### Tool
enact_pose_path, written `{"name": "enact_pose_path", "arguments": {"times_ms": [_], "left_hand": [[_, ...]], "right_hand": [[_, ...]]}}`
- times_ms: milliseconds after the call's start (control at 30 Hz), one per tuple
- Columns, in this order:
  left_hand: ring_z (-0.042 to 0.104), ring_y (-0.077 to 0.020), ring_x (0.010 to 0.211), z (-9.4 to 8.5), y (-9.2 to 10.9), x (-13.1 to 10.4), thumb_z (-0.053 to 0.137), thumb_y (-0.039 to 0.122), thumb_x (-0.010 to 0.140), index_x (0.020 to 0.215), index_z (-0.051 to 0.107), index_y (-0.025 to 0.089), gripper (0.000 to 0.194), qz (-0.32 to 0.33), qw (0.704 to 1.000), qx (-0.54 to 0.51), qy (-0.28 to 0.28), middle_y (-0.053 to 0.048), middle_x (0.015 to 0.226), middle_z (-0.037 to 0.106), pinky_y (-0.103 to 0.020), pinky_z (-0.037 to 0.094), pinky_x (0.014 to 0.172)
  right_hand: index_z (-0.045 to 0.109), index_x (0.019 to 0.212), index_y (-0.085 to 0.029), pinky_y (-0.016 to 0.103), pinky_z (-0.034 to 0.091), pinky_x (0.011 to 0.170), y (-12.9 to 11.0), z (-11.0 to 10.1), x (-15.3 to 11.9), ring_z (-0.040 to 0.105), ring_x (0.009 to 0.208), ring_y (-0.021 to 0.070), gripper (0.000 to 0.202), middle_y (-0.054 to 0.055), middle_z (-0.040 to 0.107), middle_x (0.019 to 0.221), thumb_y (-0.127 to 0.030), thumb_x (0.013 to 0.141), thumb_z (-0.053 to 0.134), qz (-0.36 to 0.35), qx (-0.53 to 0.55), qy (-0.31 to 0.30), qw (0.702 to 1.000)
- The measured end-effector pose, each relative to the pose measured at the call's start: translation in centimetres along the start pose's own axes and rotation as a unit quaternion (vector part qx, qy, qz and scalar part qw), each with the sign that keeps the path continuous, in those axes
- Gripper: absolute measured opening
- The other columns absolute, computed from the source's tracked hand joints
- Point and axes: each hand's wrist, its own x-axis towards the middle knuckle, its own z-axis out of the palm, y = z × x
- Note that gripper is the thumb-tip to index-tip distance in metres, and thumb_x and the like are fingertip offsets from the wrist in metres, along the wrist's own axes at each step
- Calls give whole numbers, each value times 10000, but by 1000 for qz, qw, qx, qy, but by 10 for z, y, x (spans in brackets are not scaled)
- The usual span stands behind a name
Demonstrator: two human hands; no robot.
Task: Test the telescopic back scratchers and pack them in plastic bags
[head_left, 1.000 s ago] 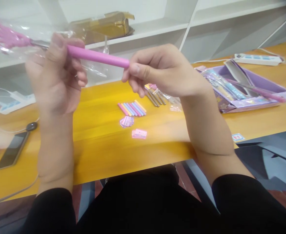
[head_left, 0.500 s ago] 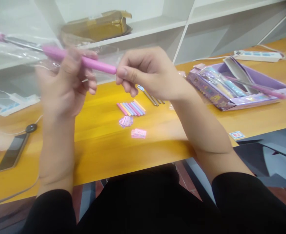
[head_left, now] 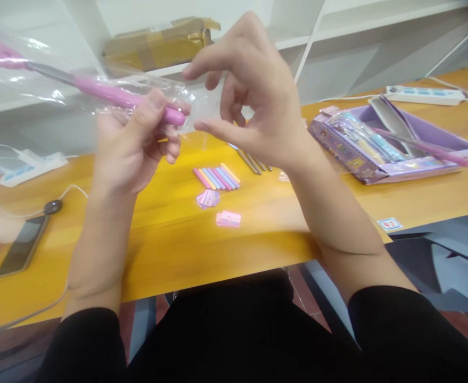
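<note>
A pink back scratcher (head_left: 106, 94) with a metal shaft lies slantwise inside a clear plastic bag (head_left: 54, 97); its pink head runs off the left edge of the view. My left hand (head_left: 124, 149) is closed around the handle near its rounded end, thumb on top. Just right of that end, my right hand (head_left: 268, 98) is raised with thumb and fingers apart and nothing visible between them. Below on the table are a row of pastel handles (head_left: 216, 176), several metal rods (head_left: 252, 161), a fanned stack of small cards (head_left: 208, 198) and separate pink cards (head_left: 229, 218).
A purple box (head_left: 413, 173) holding wrapped items stands on the right of the wooden table (head_left: 186, 266). Power strips lie at right (head_left: 425, 94) and left (head_left: 34, 167). A phone (head_left: 22, 244) with a cable rests at left. A taped brown parcel (head_left: 157, 45) sits on the shelf behind.
My right hand has let go of the handle's end, opened and risen. My left hand has shifted right with the back scratcher, and clear plastic now extends past the handle's end.
</note>
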Motion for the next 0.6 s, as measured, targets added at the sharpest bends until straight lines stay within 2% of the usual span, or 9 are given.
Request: {"name": "enact_pose_path", "arguments": {"times_ms": [67, 133, 233, 333, 400, 467, 533, 600], "left_hand": [[617, -103, 569, 0, -1, 0, 805, 436, 1150, 893, 790, 158, 379, -1, 1000, -8, -6, -28, 780, 725, -285, 420, 513], [587, -89, 529, -1, -3, 1, 825, 417, 1141, 853, 791, 162, 385, 4, 1000, -23, -11, -33, 779, 731, -274, 399, 474], [516, -77, 457, -3, -4, 5, 860, 509, 1103, 816, 832, 171, 444, 8, 999, -42, -7, -7, 649, 616, -242, 324, 389], [417, -42, 418, -2, -4, 8, 873, 610, 1065, 772, 845, 185, 517, -13, 999, -51, 11, 28, 587, 474, -178, 285, 361], [402, -35, 427, 0, -5, 9, 944, 584, 1000, 741, 819, 194, 485, -43, 998, -55, 6, 36, 590, 439, -159, 294, 369], [424, -48, 454, 0, -8, 11, 996, 551, 945, 731, 777, 201, 465, -75, 996, -51, -13, 30, 608, 451, -170, 311, 379], [407, -59, 461, -1, -13, 12, 1023, 574, 902, 705, 717, 207, 516, -79, 995, -54, -19, 23, 613, 468, -196, 282, 373], [406, -73, 471, -3, -20, 14, 1052, 595, 853, 680, 673, 210, 567, -68, 995, -54, -44, 15, 612, 486, -219, 257, 382]], "right_hand": [[792, 1504, -229, 207, 610, 736, 4, -2, 1, 685, 1023, 155, 555, 116, 638, 1425, -617, 1110, 838, -37, 8, -11, 999], [816, 1494, -282, 207, 641, 781, 7, -3, 3, 687, 1135, 191, 564, 106, 631, 1467, -638, 1061, 885, -63, 3, -60, 996], [881, 1334, -367, 216, 662, 852, 10, -5, 9, 642, 1348, 258, 502, 75, 656, 1465, -676, 947, 967, -100, -1, -97, 990], [896, 1185, -390, 261, 671, 922, 11, -3, 11, 616, 1431, 284, 303, 59, 689, 1469, -630, 1000, 912, -49, 4, -101, 994], [880, 1077, -381, 294, 673, 951, 11, 0, 10, 636, 1408, 281, 228, 45, 719, 1441, -606, 1060, 844, -5, 25, -97, 995], [849, 1001, -363, 299, 667, 946, 10, 4, 7, 664, 1375, 269, 289, 30, 745, 1381, -640, 1076, 816, 20, 55, -88, 994], [832, 1013, -350, 291, 658, 940, 7, 5, 5, 687, 1362, 256, 335, 22, 765, 1331, -675, 1088, 800, 40, 63, -94, 993], [826, 1055, -341, 290, 646, 941, 3, 5, 3, 717, 1304, 239, 364, 24, 786, 1263, -685, 1134, 740, 42, 27, -104, 993]]}}
